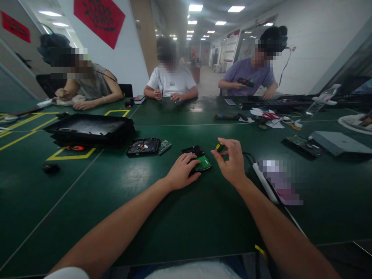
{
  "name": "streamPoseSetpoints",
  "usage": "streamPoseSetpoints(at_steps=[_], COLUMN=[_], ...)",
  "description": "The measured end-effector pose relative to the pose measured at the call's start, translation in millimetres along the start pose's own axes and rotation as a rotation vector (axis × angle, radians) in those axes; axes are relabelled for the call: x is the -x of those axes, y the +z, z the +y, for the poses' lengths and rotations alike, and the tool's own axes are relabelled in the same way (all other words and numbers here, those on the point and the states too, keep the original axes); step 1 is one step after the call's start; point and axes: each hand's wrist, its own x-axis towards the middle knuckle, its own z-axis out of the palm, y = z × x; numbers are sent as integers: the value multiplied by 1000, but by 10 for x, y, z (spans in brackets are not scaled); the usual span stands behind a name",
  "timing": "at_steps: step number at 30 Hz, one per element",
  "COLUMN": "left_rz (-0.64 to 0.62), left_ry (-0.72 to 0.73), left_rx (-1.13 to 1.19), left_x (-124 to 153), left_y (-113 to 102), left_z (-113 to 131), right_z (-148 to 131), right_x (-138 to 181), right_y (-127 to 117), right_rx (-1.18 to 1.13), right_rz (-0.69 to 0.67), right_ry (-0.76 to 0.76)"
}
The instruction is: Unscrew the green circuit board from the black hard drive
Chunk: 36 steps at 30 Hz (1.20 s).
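Note:
A small black hard drive [196,151] with a green circuit board [203,163] lies on the dark green table [162,217] in front of me. My left hand [182,171] rests on it, fingers curled over its near edge, pinning it down. My right hand [231,159] pinches the yellow-and-black handle of a small screwdriver [219,147], held upright just right of the drive. The screwdriver's tip is too thin to make out.
Another opened hard drive [143,147] with a loose circuit board [165,146] lies to the left, beside a black tray [90,128]. A white power strip [263,180] runs along the right. Three people sit across the table. Grey box [338,142], red scissors [271,115] and tools lie farther right.

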Motion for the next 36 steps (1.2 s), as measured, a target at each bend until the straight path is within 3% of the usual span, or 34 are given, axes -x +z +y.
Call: streamPoseSetpoints(at_steps=[8,16,22,29,36], left_rz=[11,-3,-4,2,8], left_ry=[-3,-4,3,12,20], left_rx=[15,-5,-6,-9,-15], left_x=[-6,2,-4,4,-2], left_y=[2,8,10,5,13], left_z=[10,-4,-4,-9,-12], right_z=[41,-22,6,29,-10], right_x=[35,-18,25,6,9], right_y=[26,-16,10,-3,16], right_rx=[-130,18,-136,32,-13], right_rz=[-100,3,-140,3,-37], right_ry=[66,-26,53,-20,-12])
